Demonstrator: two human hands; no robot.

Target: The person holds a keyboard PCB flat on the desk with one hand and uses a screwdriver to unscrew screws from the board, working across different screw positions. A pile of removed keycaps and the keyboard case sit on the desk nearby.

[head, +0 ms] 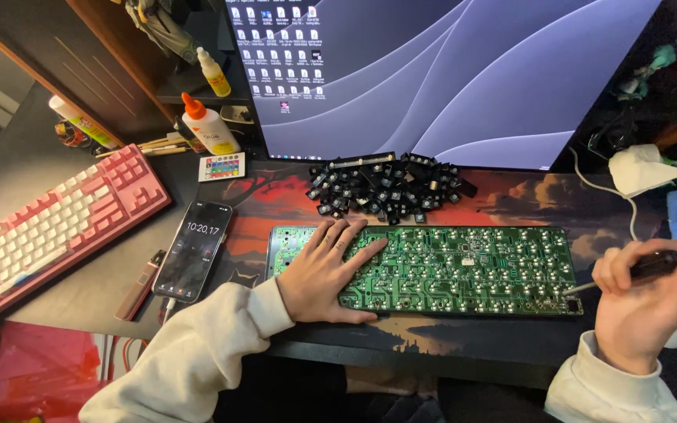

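A green keyboard circuit board (pixel 464 266) lies flat on a dark desk mat (pixel 276 196), solder side up. My left hand (pixel 327 274) rests palm down on the board's left end, fingers spread. My right hand (pixel 640 301) is closed around a dark-handled tool (pixel 656 265) whose thin metal tip touches the board's lower right corner. A heap of black keycaps (pixel 389 188) lies just behind the board, in front of the monitor.
A pink and white keyboard (pixel 48 227) sits at the left, a lit phone (pixel 194 249) and a slim brown stick (pixel 139 286) beside the board. Glue bottles (pixel 207 125), a small remote (pixel 222 167), a large monitor (pixel 448 78) and crumpled tissue (pixel 640 168) stand behind.
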